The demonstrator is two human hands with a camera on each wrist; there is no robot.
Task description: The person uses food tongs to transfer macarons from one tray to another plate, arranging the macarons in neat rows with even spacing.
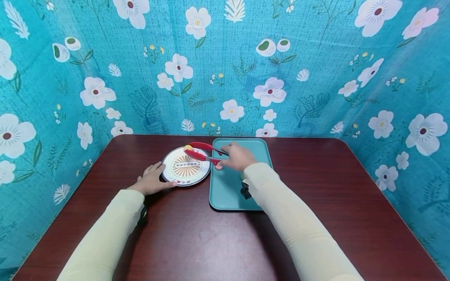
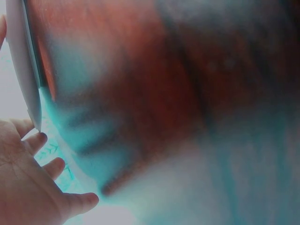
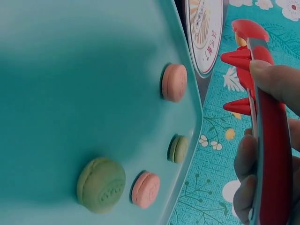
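Note:
My right hand grips a pair of red-tipped metal tongs over the border between plate and tray. Pinched between the tong tips is a small yellow macaron, held above the plate's upper right part. My left hand rests against the left side of the white plate, thumb along the near rim and fingers spread. In the left wrist view some fingertips touch the plate's edge. On the teal tray lie pink macarons and green macarons, mostly hidden from the head view by my right arm.
The plate and tray lie side by side on a dark red-brown table. A blue flowered cloth hangs behind the table and along both sides. The tray has a low raised rim.

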